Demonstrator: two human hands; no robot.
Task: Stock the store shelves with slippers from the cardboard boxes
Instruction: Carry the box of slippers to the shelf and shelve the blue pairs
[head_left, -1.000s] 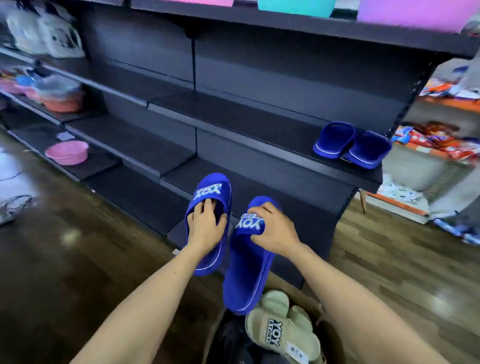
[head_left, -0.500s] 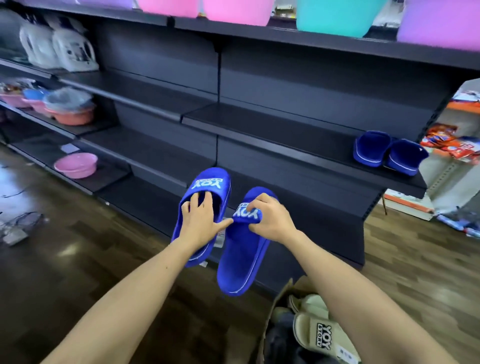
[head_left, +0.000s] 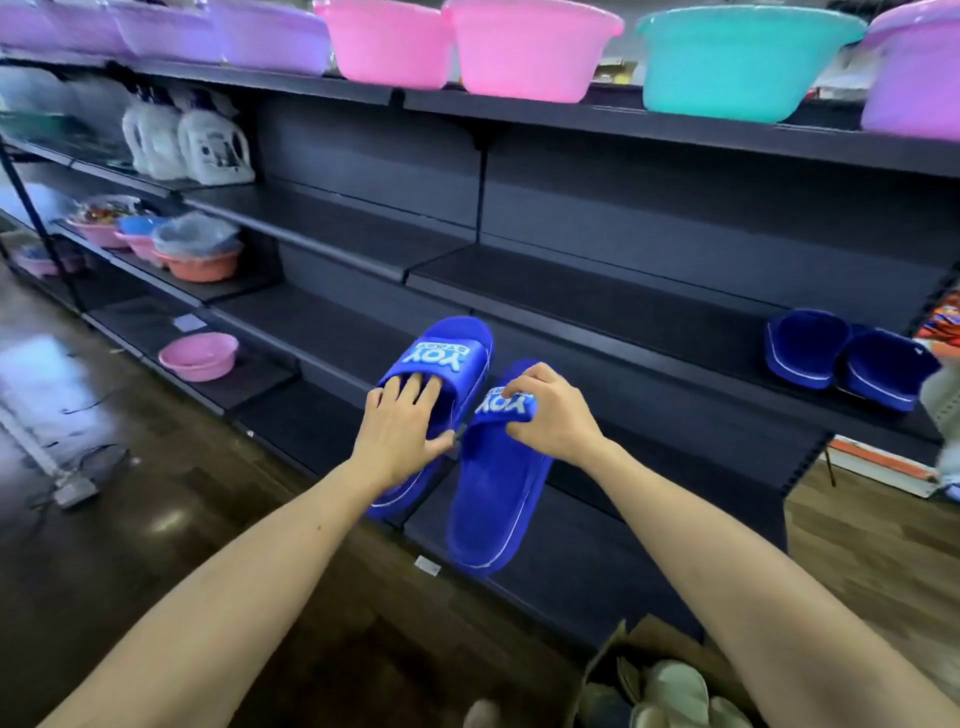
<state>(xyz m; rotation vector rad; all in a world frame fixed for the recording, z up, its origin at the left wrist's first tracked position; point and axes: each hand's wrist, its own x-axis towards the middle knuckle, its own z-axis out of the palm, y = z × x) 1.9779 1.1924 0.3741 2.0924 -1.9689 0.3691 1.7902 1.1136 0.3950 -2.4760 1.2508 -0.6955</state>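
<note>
I hold two blue slippers in the air in front of the dark shelves. My left hand (head_left: 402, 428) has its fingers tucked under the strap of the left slipper (head_left: 447, 353), thumb against its side. My right hand (head_left: 550, 413) pinches the strap of the right slipper (head_left: 498, 499), which hangs heel down. Two more blue slippers (head_left: 847, 358) sit side by side on the middle shelf (head_left: 597, 306) at the right. The cardboard box (head_left: 613, 654) stands at the bottom edge, with pale green slippers (head_left: 670, 691) inside.
Pink, teal and purple basins (head_left: 530, 52) line the top shelf. White bags (head_left: 213, 145) and stacked bowls (head_left: 197, 254) fill the left shelves, with a pink bowl (head_left: 200, 356) lower down. Cables (head_left: 72, 483) lie on the wooden floor at left.
Both hands have lifted the blue slippers higher toward the shelves. My view has tilted up, so the top shelf's basins show and the box has dropped to the bottom edge.
</note>
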